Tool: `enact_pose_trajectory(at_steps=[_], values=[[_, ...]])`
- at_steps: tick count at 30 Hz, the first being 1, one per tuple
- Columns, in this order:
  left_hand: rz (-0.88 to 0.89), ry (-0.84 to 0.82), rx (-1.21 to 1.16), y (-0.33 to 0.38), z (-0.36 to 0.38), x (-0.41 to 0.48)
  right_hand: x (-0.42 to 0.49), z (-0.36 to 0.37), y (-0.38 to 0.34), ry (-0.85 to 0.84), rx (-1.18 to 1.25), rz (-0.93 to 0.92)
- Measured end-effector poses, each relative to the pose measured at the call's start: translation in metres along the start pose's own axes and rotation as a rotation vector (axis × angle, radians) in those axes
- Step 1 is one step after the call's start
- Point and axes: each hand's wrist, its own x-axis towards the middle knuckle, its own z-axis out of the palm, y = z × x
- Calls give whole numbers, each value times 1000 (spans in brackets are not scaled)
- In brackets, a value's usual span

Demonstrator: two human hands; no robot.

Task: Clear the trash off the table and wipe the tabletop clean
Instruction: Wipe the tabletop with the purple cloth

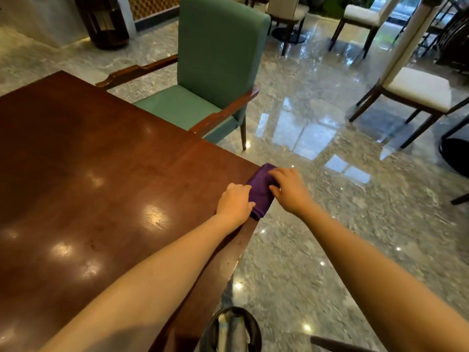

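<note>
- The desk [88, 161] is of dark reddish-brown polished wood and fills the left side of the view, with ceiling lights mirrored in its top.
- A folded purple cloth [261, 193] lies on the desk's right corner, right at the edge where the top meets the floor side. Its right margin sits on or slightly past that edge.
- The left hand [234, 201] rests on the desk at the cloth's left side. Its fingers are curled under and the thumb lies against the cloth's near end, so it holds the cloth there.
- The right hand [289, 189] reaches in from beyond the desk's edge. Its fingers are bent down over the cloth's far right part and grip the fabric.
- The two hands are close together, with only a strip of cloth showing between them, and both bare forearms stretch in from the near side.
- A green upholstered armchair [220, 59] with wooden arms stands at the desk's far side, its seat tucked close to the edge.
- A dark round bin [255, 326] stands on the floor just right of the desk's near edge, with something pale inside that is too blurred to name.
- The glossy stone floor [317, 224] reflects window light.
- Cream-seated chairs [416, 87] stand well apart on the far right.
</note>
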Motion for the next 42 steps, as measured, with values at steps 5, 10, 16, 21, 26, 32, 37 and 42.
enact_pose_trajectory(at_steps=[5,10,16,21,26,32,37,42], values=[[16,25,-27,-4,2,6,20,-6,9,-73,-27,166],[39,-53,-26,-7,-7,10,18,-7,10,-52,7,228],[218,23,-269,14,-54,18,8,-49,-9,16,156,-14],[212,151,-340,31,-95,12,6,-92,-34,19,262,-120],[324,173,-203,49,-140,1,3,-128,-55,-8,262,-184],[334,250,-234,45,-214,-25,-4,-165,-73,-226,331,-110],[244,273,-241,6,-263,-56,7,-186,-114,-183,406,-186],[64,341,-353,-54,-294,-113,27,-193,-186,-312,380,-362]])
